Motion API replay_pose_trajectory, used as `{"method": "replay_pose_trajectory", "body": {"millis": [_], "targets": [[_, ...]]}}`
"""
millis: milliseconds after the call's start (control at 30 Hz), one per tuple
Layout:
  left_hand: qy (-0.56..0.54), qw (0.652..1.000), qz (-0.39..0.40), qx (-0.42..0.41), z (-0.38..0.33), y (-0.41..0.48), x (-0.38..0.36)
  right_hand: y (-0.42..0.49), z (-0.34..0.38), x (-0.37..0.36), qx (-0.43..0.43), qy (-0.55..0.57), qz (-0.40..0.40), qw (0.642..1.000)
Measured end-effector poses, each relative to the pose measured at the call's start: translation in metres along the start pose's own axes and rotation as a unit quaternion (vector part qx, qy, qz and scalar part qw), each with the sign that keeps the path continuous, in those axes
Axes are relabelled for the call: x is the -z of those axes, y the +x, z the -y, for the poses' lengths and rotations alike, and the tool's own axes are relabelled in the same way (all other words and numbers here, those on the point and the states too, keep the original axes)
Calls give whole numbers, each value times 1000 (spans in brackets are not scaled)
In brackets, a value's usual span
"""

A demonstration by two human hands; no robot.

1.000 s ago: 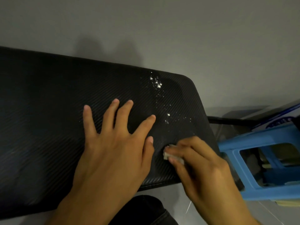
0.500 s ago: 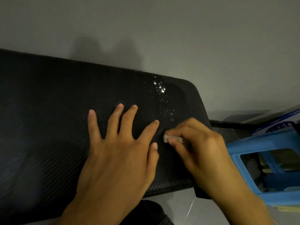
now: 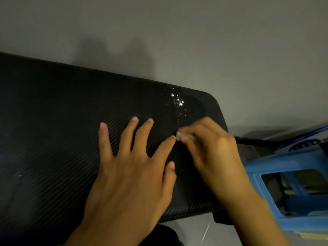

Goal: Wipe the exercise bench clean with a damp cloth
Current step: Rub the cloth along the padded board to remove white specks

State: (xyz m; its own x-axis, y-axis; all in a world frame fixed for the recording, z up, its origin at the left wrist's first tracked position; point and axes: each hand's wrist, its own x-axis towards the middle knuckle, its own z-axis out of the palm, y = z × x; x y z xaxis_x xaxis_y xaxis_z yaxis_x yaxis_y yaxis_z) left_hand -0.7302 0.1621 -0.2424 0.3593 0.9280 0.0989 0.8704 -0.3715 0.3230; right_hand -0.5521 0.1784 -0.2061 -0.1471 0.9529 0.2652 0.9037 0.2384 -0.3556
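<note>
The black textured exercise bench pad (image 3: 53,130) fills the left and middle of the head view. White crumbs (image 3: 178,101) lie scattered near its far right corner. My left hand (image 3: 131,171) rests flat on the pad with fingers spread. My right hand (image 3: 209,150) pinches a small whitish wad of cloth (image 3: 179,134) and presses it onto the pad just below the crumbs, beside my left index fingertip. Most of the cloth is hidden under my fingers.
A blue plastic stool (image 3: 292,189) stands right of the bench end. Behind it lie a blue-and-white box (image 3: 305,141) and a black bar (image 3: 253,140) of the bench frame. A grey wall (image 3: 177,41) runs along the bench's far edge.
My right hand has slid the cloth up the pad from near the front edge toward the crumbs; the lower specks are gone. My left hand has stayed flat.
</note>
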Motion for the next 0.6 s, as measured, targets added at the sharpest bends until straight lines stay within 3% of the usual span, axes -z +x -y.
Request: {"method": "replay_pose_trajectory", "body": {"millis": [200, 400, 600], "targets": [[-2, 1000, -6, 4, 1, -1, 1, 74, -21, -20, -48, -27, -39, 998], [-8, 1000, -9, 5, 2, 0, -2, 23, -9, -4, 35, -4, -7, 999], [-8, 1000, -12, 2, 3, 0, -1, 96, -31, -24, -53, -50, -54, 996]]}}
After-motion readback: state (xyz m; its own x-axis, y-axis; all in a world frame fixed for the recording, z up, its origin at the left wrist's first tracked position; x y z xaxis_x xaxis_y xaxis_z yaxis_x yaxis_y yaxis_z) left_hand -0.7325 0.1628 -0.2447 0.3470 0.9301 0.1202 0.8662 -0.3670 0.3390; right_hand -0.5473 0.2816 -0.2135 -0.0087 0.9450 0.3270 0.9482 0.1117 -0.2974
